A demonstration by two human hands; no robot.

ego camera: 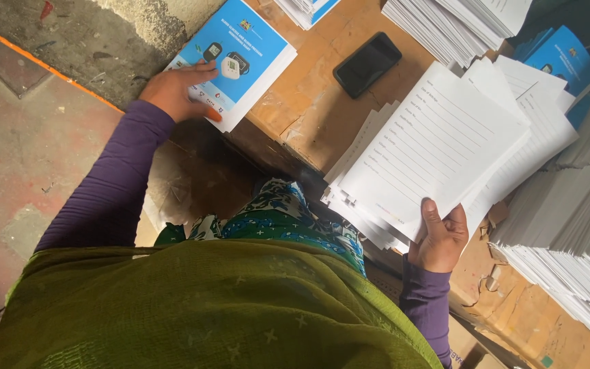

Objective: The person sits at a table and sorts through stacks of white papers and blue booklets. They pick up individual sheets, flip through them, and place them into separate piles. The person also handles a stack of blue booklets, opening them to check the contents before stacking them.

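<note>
My left hand (179, 90) presses on the near corner of a blue-covered booklet stack (244, 55) lying at the edge of a cardboard-covered table (308, 102). My right hand (438, 239) grips the lower edge of a lined white form sheet (438, 143), thumb on top. That sheet rests over a fanned pile of similar white sheets (363, 212). Purple sleeves cover both of my arms.
A black phone (367, 64) lies face up on the cardboard between the two hands. Tall stacks of white paper (568, 219) fill the right side, with more at the top (459, 24). More blue booklets (561, 58) sit at the upper right. A concrete floor (22, 137) is on the left.
</note>
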